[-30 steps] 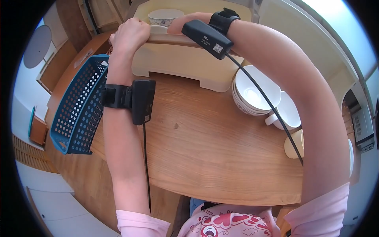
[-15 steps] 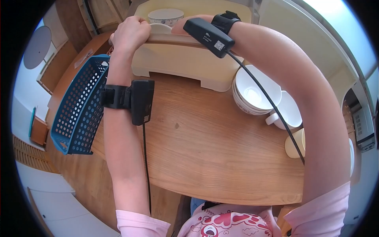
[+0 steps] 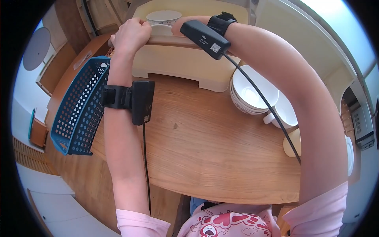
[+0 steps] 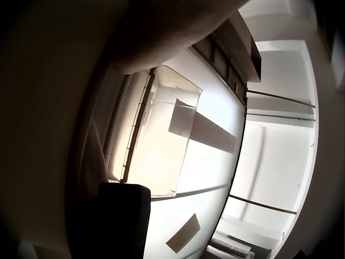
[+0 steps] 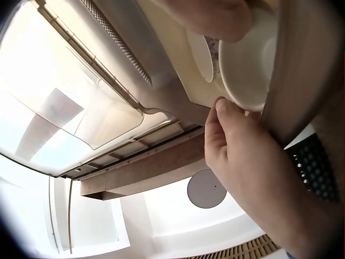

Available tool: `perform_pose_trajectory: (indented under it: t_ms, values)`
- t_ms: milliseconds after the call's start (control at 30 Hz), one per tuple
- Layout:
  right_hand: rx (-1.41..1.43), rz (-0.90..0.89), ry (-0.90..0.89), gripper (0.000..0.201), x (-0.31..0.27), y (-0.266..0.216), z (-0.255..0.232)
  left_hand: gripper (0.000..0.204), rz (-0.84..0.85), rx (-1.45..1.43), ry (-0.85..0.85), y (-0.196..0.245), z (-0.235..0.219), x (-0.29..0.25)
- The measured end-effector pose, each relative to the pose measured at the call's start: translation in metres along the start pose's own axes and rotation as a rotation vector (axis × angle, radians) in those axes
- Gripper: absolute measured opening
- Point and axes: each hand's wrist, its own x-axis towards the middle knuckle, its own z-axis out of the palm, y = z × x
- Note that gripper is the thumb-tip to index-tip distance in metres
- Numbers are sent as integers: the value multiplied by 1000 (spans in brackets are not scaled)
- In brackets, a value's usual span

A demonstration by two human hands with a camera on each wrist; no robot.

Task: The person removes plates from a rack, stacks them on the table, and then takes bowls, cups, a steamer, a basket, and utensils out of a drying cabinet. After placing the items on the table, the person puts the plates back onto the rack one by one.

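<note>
Pinching round white bowl [image 3: 162,30] with left hand [image 3: 131,36] at eleven o'clock; cannot tell right hand's [image 5: 218,16] grip; could slip if tilted.

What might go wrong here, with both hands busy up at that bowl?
The bowl might slip or knock the patterned bowl close behind it, as the left hand and right hand meet at its rim.

The cable crosses in front of the stack and mug; it could snag them.

The basket, right beside the left forearm, might get nudged.
</note>
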Motion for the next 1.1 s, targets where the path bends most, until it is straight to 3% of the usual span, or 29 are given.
perform_pose_trajectory:
  t_ms: [100, 167, 300, 467, 800, 900, 1000, 1067, 1100]
  values:
    - [-145, 0, -60, 17, -14, -13, 10, 41, 10, 39, -47, -1, -2, 2]
    - [-454, -122, 108, 17, -26, -11, 20, 44, 0, 51, -74, -1, -3, 2]
    - [-249, -102, 111, 14, -31, -10, 27, 43, -1, 38, -73, -2, -3, 2]
    - [-141, 39, 294, 12, -28, -3, 24, 42, 6, 23, -49, -1, -3, 2]
    - [-220, -62, 230, 18, -26, -2, 22, 42, -8, 31, -41, -1, -2, 2]
    - [-94, -129, 105, 17, -17, -5, 13, 41, -16, 28, -39, 3, -5, -2]
    - [-555, -733, -84, 13, -17, -15, 9, 44, -10, -4, -55, 2, -4, -1]
    - [-860, -1131, -215, 13, -21, -22, 9, 50, -17, -44, 60, -3, 3, 4]
    - [-865, -1127, -210, 13, -22, -34, 17, 50, -11, -48, 59, -4, 2, 4]
